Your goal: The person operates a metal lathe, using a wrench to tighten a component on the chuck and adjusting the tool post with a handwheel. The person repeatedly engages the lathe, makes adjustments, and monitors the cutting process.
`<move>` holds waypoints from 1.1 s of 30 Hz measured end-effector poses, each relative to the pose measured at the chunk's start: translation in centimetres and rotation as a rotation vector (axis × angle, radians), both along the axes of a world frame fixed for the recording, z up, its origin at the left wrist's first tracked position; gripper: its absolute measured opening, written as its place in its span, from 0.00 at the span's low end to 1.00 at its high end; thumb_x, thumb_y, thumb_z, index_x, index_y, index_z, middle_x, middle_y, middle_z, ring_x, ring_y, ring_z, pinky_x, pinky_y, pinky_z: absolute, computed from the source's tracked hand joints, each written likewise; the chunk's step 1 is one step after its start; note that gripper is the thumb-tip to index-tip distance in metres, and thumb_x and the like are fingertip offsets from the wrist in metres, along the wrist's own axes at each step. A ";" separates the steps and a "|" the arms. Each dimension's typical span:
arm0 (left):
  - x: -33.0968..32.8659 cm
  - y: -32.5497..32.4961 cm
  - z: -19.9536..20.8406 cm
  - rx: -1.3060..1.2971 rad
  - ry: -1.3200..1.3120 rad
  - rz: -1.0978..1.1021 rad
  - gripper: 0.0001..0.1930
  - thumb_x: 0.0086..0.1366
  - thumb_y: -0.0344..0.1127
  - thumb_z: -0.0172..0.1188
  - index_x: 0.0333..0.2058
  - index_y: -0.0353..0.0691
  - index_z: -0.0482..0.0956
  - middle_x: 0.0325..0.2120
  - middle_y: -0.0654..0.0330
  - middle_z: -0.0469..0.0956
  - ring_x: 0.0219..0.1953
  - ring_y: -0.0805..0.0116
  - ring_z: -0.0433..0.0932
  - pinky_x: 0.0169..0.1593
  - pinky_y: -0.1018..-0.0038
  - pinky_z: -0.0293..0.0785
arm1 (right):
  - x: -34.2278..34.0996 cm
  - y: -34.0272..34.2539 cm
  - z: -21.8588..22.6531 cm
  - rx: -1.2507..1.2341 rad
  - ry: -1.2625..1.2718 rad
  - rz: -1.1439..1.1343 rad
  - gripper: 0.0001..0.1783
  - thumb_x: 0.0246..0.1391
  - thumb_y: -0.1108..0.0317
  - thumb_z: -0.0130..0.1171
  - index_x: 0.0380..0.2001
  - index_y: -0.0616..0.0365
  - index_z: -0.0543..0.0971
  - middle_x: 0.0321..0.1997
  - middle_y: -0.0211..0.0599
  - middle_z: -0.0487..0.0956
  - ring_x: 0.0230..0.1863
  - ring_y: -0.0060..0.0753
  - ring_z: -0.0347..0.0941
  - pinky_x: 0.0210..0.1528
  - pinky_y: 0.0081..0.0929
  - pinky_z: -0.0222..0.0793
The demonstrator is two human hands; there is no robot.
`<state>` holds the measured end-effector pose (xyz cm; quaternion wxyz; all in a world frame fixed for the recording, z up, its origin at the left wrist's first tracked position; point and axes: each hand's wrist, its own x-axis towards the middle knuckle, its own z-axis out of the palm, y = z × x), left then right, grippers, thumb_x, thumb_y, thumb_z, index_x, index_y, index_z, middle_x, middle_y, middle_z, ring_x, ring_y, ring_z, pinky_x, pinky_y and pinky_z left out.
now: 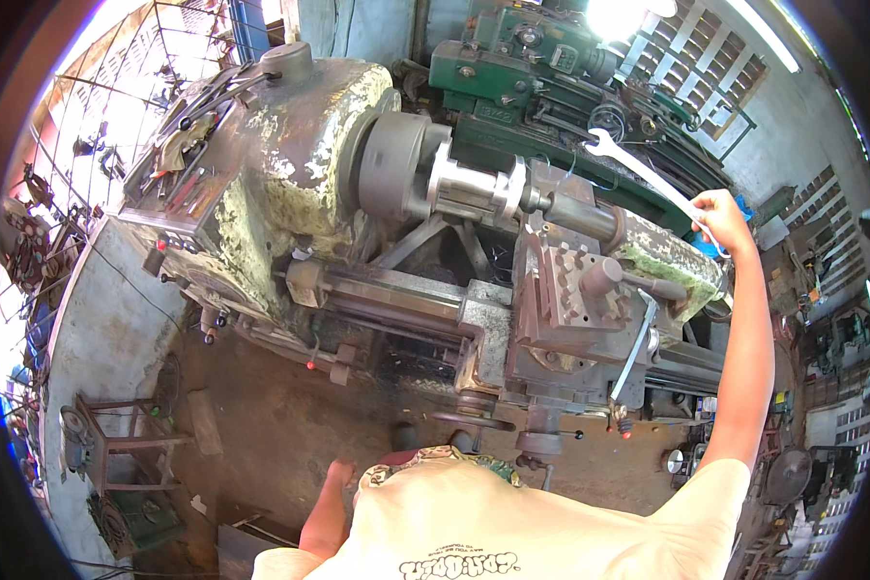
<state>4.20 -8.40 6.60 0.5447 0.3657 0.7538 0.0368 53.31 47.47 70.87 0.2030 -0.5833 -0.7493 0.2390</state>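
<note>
My right hand (723, 220) is closed around the handle of a large open-ended spanner (648, 177), raised above the tailstock (662, 249) of a big worn lathe. The spanner's jaw points up and left, toward the green machine behind. A shiny metal workpiece (472, 189) sits between the grey chuck (394, 166) and the tailstock's centre. My left hand (340, 472) hangs low beside my body, away from the lathe; its fingers are too small and unclear to read. In front of the tailstock is the square tool post (575, 280) with its handle.
A green lathe (512, 82) stands behind. Loose tools lie on the headstock (280, 159). A long flat metal bar (635, 348) leans across the carriage. Handwheels and levers stick out toward me. A metal stand (130, 440) is at left on the floor; a fan (790, 477) is at right.
</note>
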 end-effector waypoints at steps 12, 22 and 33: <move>-1.6 1.1 -3.9 0.085 0.148 -0.295 0.17 0.66 0.46 0.52 0.31 0.38 0.81 0.22 0.57 0.82 0.20 0.66 0.80 0.25 0.68 0.76 | 0.2 -4.6 4.6 0.118 0.099 0.071 0.09 0.55 0.76 0.55 0.39 0.68 0.79 0.21 0.34 0.77 0.14 0.18 0.67 0.16 0.18 0.62; -0.3 2.3 -3.3 0.067 -0.086 0.162 0.12 0.64 0.38 0.56 0.27 0.37 0.80 0.19 0.57 0.79 0.18 0.65 0.78 0.22 0.69 0.72 | -4.9 -9.2 8.2 0.100 0.091 0.132 0.10 0.56 0.74 0.57 0.41 0.69 0.79 0.22 0.36 0.78 0.15 0.17 0.67 0.18 0.17 0.63; -0.1 -0.3 -1.9 -0.148 -0.143 0.442 0.13 0.67 0.38 0.53 0.29 0.35 0.79 0.22 0.58 0.80 0.23 0.65 0.81 0.25 0.67 0.76 | -5.6 2.7 5.7 -0.074 0.279 0.136 0.08 0.50 0.75 0.58 0.33 0.68 0.79 0.21 0.38 0.78 0.15 0.23 0.70 0.18 0.21 0.64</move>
